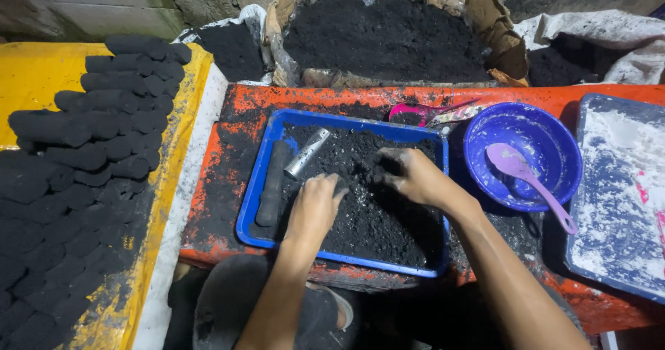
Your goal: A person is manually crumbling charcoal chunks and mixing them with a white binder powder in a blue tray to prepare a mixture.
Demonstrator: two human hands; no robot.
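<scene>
A blue tray (pixel 258 184) on an orange table holds a heap of black powdery paste (pixel 374 211). My left hand (pixel 315 204) rests palm down on the paste near the tray's middle, fingers bent into it. To its right, my right hand (pixel 412 177) presses into the paste, its fingertips blackened. A metal tube (pixel 306 153) lies tilted at the tray's upper left. A black cylinder (pixel 272 184) lies along the left side of the tray, apart from both hands.
Rows of black cylinders (pixel 90 149) lie stacked on a yellow surface at left. A blue bowl (pixel 554 149) with a purple spoon (pixel 526 177) stands right of the tray, then a white-dusted tray (pixel 616 197). Sacks of black powder (pixel 388 38) stand behind the table. A pink scoop (pixel 422 111) lies nearby.
</scene>
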